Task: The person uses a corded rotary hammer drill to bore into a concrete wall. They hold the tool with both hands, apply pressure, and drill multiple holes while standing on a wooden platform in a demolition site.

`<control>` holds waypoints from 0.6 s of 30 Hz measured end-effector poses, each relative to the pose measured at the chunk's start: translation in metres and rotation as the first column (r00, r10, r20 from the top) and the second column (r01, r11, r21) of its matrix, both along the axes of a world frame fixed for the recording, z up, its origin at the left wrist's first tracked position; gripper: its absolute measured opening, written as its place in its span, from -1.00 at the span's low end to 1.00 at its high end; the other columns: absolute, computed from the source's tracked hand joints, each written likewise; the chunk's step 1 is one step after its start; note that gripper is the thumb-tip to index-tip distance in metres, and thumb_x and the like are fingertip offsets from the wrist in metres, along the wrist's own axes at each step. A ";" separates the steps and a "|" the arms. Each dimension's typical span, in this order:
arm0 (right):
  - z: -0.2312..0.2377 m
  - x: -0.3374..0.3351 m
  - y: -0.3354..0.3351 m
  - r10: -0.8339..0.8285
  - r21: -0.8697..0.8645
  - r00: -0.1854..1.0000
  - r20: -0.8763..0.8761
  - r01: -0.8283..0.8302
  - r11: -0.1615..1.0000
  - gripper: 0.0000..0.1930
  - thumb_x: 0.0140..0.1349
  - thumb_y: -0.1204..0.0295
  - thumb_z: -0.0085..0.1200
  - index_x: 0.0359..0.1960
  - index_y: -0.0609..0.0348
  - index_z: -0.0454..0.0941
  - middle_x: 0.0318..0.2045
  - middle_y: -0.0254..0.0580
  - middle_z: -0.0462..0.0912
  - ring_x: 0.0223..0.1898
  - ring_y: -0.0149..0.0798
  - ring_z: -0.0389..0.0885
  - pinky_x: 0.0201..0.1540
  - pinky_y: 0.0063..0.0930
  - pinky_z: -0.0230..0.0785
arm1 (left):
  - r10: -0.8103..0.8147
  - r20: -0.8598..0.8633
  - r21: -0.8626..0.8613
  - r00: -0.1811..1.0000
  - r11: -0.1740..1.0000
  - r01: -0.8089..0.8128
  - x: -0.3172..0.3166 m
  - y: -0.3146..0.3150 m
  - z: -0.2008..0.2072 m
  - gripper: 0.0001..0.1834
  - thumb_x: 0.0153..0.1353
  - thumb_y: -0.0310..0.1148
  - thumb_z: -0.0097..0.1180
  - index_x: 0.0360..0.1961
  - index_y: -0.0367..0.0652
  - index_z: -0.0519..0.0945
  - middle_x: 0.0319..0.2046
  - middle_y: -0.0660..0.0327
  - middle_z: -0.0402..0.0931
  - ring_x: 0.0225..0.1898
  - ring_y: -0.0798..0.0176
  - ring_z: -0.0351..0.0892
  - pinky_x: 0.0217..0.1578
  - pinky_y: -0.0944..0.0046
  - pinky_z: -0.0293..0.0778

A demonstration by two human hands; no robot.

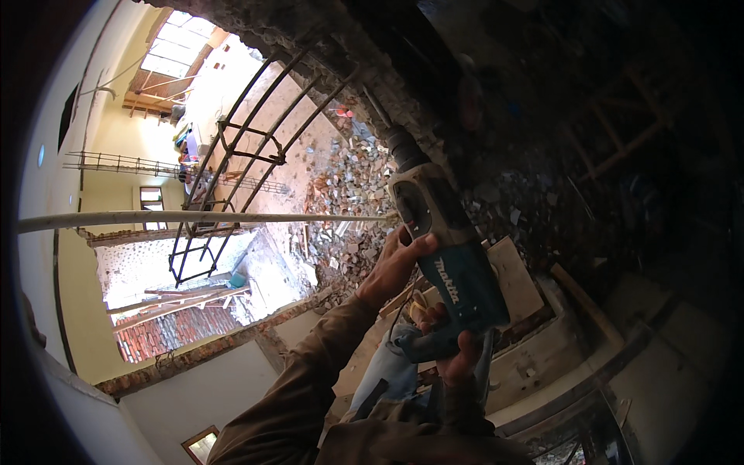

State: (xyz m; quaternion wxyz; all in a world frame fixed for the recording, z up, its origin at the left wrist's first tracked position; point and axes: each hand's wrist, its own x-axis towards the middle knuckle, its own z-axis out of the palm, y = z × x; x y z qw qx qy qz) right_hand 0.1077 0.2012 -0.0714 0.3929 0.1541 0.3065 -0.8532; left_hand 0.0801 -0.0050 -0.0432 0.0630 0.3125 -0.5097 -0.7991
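drill [463, 267]: held there ahead of the body, long axis slanting forward-left toward broken concrete [349, 50]
left hand [391, 266]: nearer the bit [378, 107], clasping the front
right hand [456, 353]: wrapped round the rear handle [422, 346]
bit tip: touching? can't tell

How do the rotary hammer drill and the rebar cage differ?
Build: the rotary hammer drill has a solid, partly teal casing; the rebar cage is an open lattice of dark bars.
Support: the left hand and right hand hold the rotary hammer drill; neither holds the rebar cage.
Shared: both extend toward broken concrete.
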 end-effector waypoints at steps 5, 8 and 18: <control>0.012 -0.007 -0.011 -0.031 0.075 0.991 -0.129 0.041 0.996 -0.48 0.22 0.19 0.20 0.07 0.31 0.42 -0.29 -0.06 0.63 -0.27 -0.14 0.64 -0.18 -0.20 0.57 | 0.044 -0.035 0.161 0.998 0.986 -0.037 0.001 -0.007 -0.010 -0.39 0.31 -0.05 0.19 0.20 -0.30 0.43 0.01 0.19 0.57 0.03 0.32 0.54 0.09 0.28 0.42; 0.016 -0.006 -0.021 -0.020 0.155 0.962 -0.273 0.064 0.986 -0.61 0.24 0.24 0.13 -0.08 0.35 0.48 -0.42 -0.07 0.64 -0.38 -0.18 0.64 -0.23 -0.24 0.53 | 0.049 -0.120 0.242 0.992 0.970 -0.019 0.002 -0.016 -0.009 -0.36 0.33 -0.06 0.17 0.25 -0.29 0.38 0.04 0.17 0.56 0.04 0.30 0.56 0.10 0.27 0.45; -0.008 -0.018 -0.037 -0.052 0.008 0.997 0.055 0.051 0.999 -0.46 0.22 0.00 0.23 0.00 0.17 0.40 -0.39 -0.21 0.50 -0.39 -0.22 0.53 -0.28 -0.19 0.51 | 0.000 -0.012 -0.046 1.000 0.999 -0.001 -0.023 -0.030 0.003 -0.42 0.30 -0.03 0.20 0.11 -0.33 0.51 -0.06 0.17 0.60 -0.06 0.33 0.57 0.01 0.30 0.45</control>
